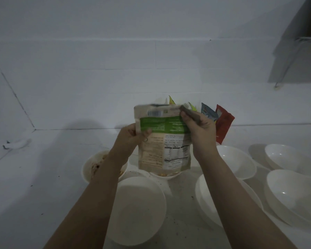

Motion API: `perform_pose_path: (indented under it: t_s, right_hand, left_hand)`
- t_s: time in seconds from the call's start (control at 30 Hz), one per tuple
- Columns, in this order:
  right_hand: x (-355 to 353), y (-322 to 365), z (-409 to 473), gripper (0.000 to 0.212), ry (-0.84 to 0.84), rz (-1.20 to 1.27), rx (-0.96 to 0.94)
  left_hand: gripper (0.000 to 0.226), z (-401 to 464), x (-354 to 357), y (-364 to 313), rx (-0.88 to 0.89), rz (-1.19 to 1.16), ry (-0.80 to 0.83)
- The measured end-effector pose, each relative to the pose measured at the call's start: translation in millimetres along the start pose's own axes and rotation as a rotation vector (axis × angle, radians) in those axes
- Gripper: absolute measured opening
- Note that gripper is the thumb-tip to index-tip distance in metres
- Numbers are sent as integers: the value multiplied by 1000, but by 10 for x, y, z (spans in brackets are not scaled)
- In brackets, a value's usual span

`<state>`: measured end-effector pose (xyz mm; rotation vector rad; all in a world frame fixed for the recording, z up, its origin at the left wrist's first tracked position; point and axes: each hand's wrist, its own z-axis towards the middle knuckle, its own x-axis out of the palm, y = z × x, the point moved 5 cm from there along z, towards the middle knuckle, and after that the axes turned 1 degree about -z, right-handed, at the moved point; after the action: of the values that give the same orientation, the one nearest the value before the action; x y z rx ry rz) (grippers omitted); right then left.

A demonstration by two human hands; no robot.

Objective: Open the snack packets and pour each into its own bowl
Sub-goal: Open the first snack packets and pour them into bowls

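**Pouch in both hands, top seal being worked**

Step in hand: opening. Beige/green pouch [162,139] held upright at frame centre, above the tabletop [43,177], back label w/ nutrition panel facing camera. Left hand [131,136] clamps pouch's left edge, thumb over the front, fingers behind. Right hand [197,126] pinches pouch's upper right corner, thumb and fingers closed on the film; a grey strip-like bit by the fingertips, blurred, can't tell if torn seal or tool. Top edge motion-blurred, so can't tell if seal is open yet.

Next move (judgement): finish the tear across the top, then tip the mouth over an unused bowl. Nearest candidate is the empty bowl [138,209] lower centre. Needs left grip kept firm low on the pouch so contents don't spill when the seal gives.

Counts:
- Bowls, white: 7 seen.
  - 2 w/ snack in them: left bowl [90,168] partly behind left forearm; centre bowl [167,175] just below pouch bottom.
  - 5 appear empty: lower centre, one behind right forearm [205,198], one right of centre [237,162], two far right [284,157], [294,194].
- Packets behind the pouch, leaning at the wall: approx. 4 visible: yellow-green tip [171,101], 2nd green tip [192,106], blue [207,112], red [223,123]. Mostly hidden; count uncertain.

Progress (judgement): ~2 poured, several left.
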<state>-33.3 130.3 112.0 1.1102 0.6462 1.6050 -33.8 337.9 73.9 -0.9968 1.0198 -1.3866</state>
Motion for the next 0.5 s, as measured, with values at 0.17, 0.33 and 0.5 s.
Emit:
perform_pose_path:
  t_s: [0.17,0.33,0.5]
  right_hand:
    - [7,106,53,14,15,-34,-50]
    - [-13,137,129,13,-11,-17,-58]
    - [-3,25,125,19,3,-81,-63]
  left_hand:
    - [16,-54,60,191,-107,7,34]
    - [22,-55,-8,384,-162,73,66]
    - [24,-30,-15,375,-157,135,78]
